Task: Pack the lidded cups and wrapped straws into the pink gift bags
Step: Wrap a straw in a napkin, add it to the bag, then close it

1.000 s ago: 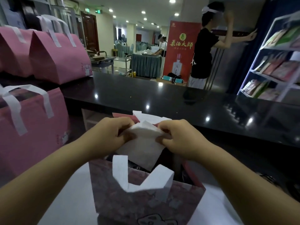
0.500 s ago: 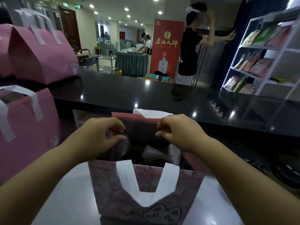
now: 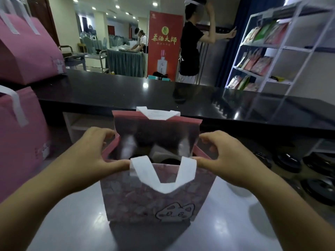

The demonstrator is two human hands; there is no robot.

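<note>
A pink gift bag (image 3: 145, 200) with white handles and a cat drawing stands open on the grey table in front of me. My left hand (image 3: 90, 156) pinches the bag's left side fold near the top. On the opposite side, my right hand (image 3: 224, 158) pinches the right side fold. Inside the bag I can make out dark cup lids (image 3: 170, 161) and something white, blurred. No straw can be told apart.
Closed pink gift bags stand at the left (image 3: 20, 142) and on the black counter (image 3: 108, 93) at the far left (image 3: 27, 53). Black lidded cups (image 3: 320, 189) lie low at the right. A person stands beyond the counter by a shelf rack (image 3: 268, 57).
My hands let go of the white wrapped item over the bag's mouth, then moved apart from the far rim to the bag's two side folds. The view shifted left.
</note>
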